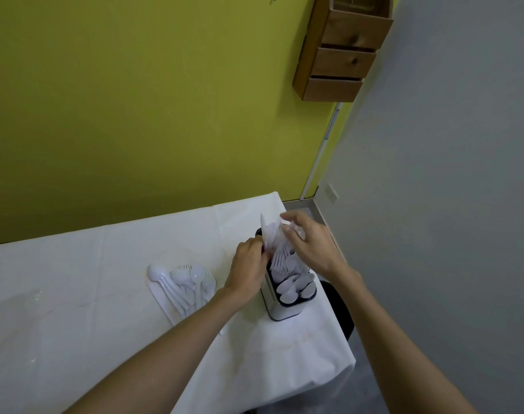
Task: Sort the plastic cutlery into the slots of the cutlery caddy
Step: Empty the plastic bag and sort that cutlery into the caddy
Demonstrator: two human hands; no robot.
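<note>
A white cutlery caddy [281, 310] with a dark rim stands near the table's right edge. Spoons [293, 286] fill its near slot and forks [280, 259] stand behind them. My left hand [249, 270] is at the caddy's left side, pinching a white plastic knife [265, 231] that points upward over the far slot. Over the far end of the caddy my right hand [310, 243] hovers with fingers spread, touching the tops of the white cutlery there. A loose pile of white spoons and forks [181, 283] lies on the table left of the caddy.
The white tablecloth [75, 294] covers the table, whose right edge runs just past the caddy. A dark chair [340, 309] sits below that edge. A green wall is behind, and a wooden box shelf [341, 52] hangs on it.
</note>
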